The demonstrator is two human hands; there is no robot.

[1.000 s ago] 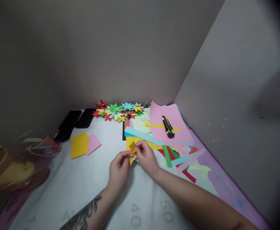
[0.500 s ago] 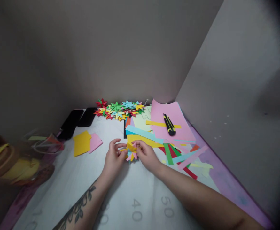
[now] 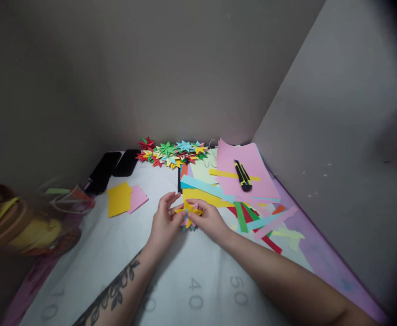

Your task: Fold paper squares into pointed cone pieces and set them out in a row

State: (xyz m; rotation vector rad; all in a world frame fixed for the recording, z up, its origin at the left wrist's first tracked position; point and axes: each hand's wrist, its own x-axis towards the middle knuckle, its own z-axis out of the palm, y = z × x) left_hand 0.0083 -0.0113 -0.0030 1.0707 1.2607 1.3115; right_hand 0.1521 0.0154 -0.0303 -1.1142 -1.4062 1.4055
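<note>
Both my hands meet over a small folded paper star (image 3: 189,213) in yellow, pink and blue, held just above the white mat (image 3: 123,267). My left hand (image 3: 163,224) pinches its left side, with some fingers lifted and spread. My right hand (image 3: 208,220) grips its right side with fingers closed on the folds. Just beyond lie a yellow sheet (image 3: 205,197) and a light blue strip (image 3: 203,187).
Finished paper stars (image 3: 171,154) line the back wall. A yellow-black utility knife (image 3: 244,175) rests on pink paper (image 3: 249,176). Loose coloured strips (image 3: 263,222) lie right; yellow and pink squares (image 3: 125,199), two dark phones (image 3: 112,167) and a blurred basket (image 3: 21,222) lie left. Grey walls close in.
The star has been turned and lowered toward the mat between my hands. My left fingers have spread open more. The view has shifted slightly.
</note>
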